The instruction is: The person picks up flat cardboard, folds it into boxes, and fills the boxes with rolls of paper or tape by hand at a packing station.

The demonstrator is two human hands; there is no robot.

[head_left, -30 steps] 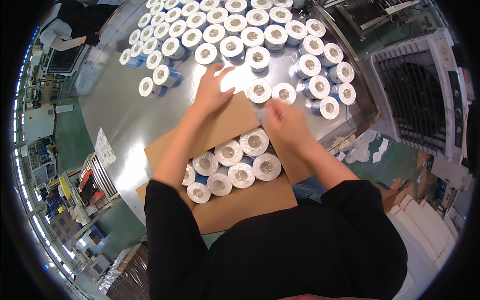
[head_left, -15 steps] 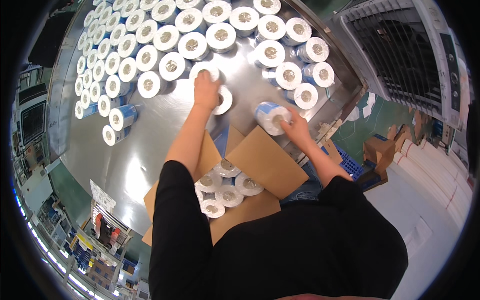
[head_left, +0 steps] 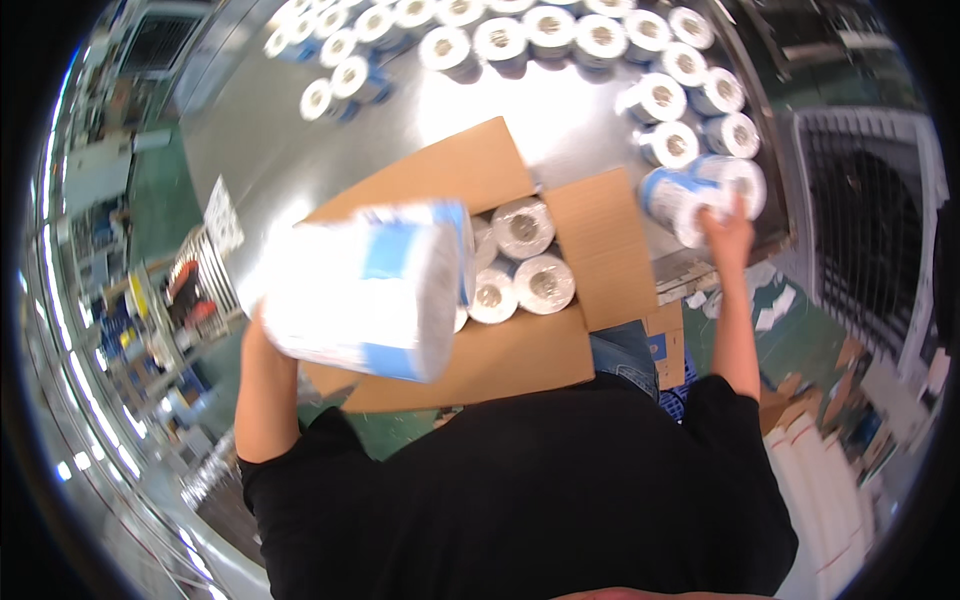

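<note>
Two white paper rolls (head_left: 370,290) in clear wrap with blue printing, blurred, are lifted close over the left part of an open cardboard box (head_left: 465,365). My left hand (head_left: 259,325) holds them; its fingers are hidden behind the rolls. Several upright rolls (head_left: 524,228) stand inside the box, packed side by side. At the table's right edge, my right hand (head_left: 728,235) grips the near ends of two more rolls (head_left: 680,205), which lie tilted against each other.
The steel table (head_left: 270,170) carries many more rolls (head_left: 502,40) along its far side and right edge. A grey slatted unit (head_left: 860,200) stands to the right. Long white stacked material (head_left: 820,500) lies lower right, and scraps (head_left: 775,308) litter the green floor.
My left hand has come back from the table with rolls, now raised over the box. My right hand has moved right to two rolls at the table edge. The view has shifted.
</note>
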